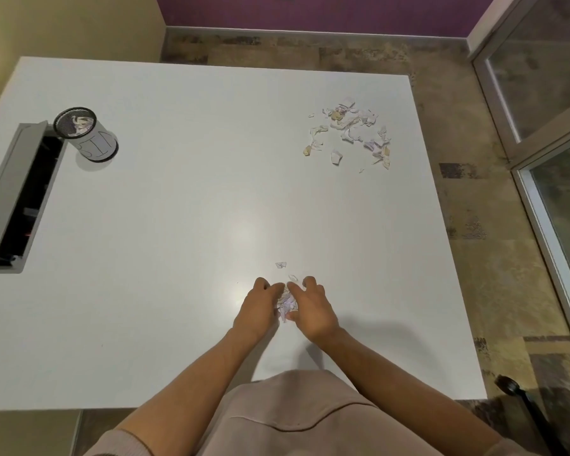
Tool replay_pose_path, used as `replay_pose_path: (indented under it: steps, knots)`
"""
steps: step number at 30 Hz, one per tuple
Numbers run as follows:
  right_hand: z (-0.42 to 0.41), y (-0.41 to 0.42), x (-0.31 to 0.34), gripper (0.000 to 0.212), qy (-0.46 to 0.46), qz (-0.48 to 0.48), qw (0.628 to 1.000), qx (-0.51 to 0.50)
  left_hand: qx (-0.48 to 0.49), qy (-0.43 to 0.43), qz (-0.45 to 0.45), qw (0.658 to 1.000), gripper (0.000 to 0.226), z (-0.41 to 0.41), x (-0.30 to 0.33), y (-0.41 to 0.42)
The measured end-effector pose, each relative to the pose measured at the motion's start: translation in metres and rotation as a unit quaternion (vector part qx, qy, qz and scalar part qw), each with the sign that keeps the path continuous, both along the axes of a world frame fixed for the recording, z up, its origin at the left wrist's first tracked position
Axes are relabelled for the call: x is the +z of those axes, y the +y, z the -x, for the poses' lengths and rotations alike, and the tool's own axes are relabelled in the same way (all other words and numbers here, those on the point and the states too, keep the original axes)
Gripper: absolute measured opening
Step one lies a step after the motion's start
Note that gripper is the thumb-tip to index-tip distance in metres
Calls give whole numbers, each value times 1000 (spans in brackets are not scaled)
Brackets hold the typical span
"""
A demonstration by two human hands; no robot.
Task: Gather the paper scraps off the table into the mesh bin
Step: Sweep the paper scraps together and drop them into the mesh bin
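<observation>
Both hands, left hand point(255, 309) and right hand point(311, 311), are cupping a small scrap clump point(287, 304) near the table's point(178, 225) front edge. Best squeezing inward, collecting two strays point(281, 265) beyond. Mesh bin point(88, 133) is standing near left edge; larger pile point(352, 133) is lying far-right.

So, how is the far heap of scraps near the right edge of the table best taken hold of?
Cup both hands around the outer edges of the far scrap heap and sweep inward from left and right. It is loose, flat and spread out on the table, so a single pinch would probably lift only a few pieces.
</observation>
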State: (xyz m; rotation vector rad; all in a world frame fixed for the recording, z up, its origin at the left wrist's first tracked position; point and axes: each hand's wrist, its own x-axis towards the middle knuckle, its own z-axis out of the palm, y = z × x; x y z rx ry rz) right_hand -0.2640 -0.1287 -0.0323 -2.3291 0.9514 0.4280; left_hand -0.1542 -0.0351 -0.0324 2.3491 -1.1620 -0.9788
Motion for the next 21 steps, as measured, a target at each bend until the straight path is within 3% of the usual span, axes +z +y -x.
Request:
replay_pose_path:
  steps: [5,9,13,18,21]
  knots:
    - [2,-1,0,33,-17,12,1000,1,9,8,4,1000,24,3,4,-9]
    - [0,-5,0,33,-31,9,999,-3,41,26,18,999,28,2,7,-17]
    - [-5,-8,0,28,-83,-50,990,-98,99,73,42,992,27,2,10,-24]
    - [-6,-23,-2,21,-155,-82,976,-126,166,114,29,979,29,1,15,-30]
    - [-4,-30,-4,26,-170,-186,948,-196,168,117,41,978,30,-2,19,-34]
